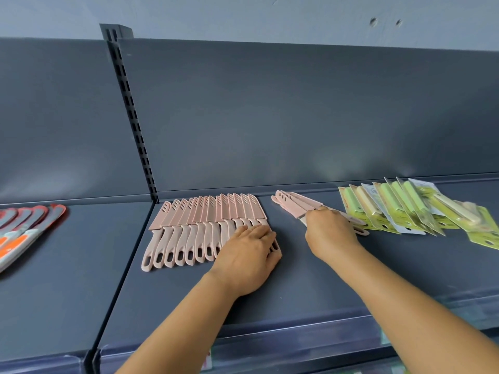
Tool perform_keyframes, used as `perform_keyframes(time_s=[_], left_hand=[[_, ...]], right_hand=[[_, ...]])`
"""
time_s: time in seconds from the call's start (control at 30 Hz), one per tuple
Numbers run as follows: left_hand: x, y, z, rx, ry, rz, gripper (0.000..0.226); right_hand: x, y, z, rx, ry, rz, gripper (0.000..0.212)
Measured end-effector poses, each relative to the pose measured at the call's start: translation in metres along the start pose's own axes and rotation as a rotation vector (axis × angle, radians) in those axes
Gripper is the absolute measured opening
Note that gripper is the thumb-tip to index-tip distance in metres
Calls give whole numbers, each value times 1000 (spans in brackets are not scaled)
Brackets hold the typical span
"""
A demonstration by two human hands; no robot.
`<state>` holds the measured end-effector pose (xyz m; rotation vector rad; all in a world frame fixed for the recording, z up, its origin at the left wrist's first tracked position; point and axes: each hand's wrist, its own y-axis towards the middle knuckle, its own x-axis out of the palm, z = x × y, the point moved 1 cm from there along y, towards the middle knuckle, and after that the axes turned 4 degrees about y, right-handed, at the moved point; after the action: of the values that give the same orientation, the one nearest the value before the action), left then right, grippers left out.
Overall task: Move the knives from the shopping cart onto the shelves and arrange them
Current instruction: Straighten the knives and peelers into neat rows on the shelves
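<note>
**On the dark shelf: pink knives in a row, a bundle in your right hand**

At the far left of the shelf (297,279), a fanned stack of orange-and-grey sheathed knives (24,228) lies partly out of view; you can make out about four or five, and no writing on them can be read.

Past the slotted upright (132,117), a row of pink knives (194,233) lies side by side, each blade in a pink slotted sheath pointing at the back panel, handles toward you. You can count roughly sixteen sheaths, though the nearest handles on the right are hidden. Your left hand (249,255) rests flat on the right end of that row, fingers straight and close together, pressing on the last handles.

Just right of the row, your right hand (328,230) grips a bundle of pink knives (295,203), fingers curled round their handles; about four sheaths fan out beyond your knuckles, tips toward the back.

Further right, touching the bundle's handle ends, green carded knives (399,209) lie overlapped in clear packets, perhaps eight or nine. Their printing is too blurred to read.
</note>
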<state>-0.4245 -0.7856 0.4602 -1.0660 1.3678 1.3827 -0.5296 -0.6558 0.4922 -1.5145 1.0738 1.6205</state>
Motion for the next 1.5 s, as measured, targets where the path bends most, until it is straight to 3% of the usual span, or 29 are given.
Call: perform_keyframes(time_s=[0.1,0.2,0.3,0.37,0.47,0.6,0.77,0.87,1.0,1.07,1.2,1.4,1.5], left_hand=[[1,-1,-1,-16,-11,-12,51],[2,-1,-2,-18,-35,-2,36],[2,-1,-1,-27,-56,-8,39],[1,-2,0,-31,-61,-11,52],[1,-2,1,-26,-60,6,68],[2,-2,0,-30,-53,14,72],[0,-2,0,-24,-44,35,76],[-5,-3,3,-13,-56,36,80],[-12,4,10,4,-47,30,56],[-9,9,13,17,-24,10,52],[-5,10,17,36,-15,-13,80],[-3,11,15,6,-10,2,46],[-5,11,16,-6,-29,18,45]], right_hand=[[-3,2,-5,29,110,20,21],[-8,4,-13,69,482,-11,18],[-4,6,-24,60,766,-79,21],[1,6,-29,75,815,-119,18],[3,9,-34,77,791,-154,16],[2,11,-37,65,679,-159,31],[7,13,-39,36,638,-138,21],[8,8,-31,-43,674,-175,33],[4,3,-25,-115,632,-141,39],[2,4,-18,-51,514,-21,39],[6,6,7,17,157,-2,37],[3,7,19,12,179,39,16],[-5,9,21,51,177,26,8]])
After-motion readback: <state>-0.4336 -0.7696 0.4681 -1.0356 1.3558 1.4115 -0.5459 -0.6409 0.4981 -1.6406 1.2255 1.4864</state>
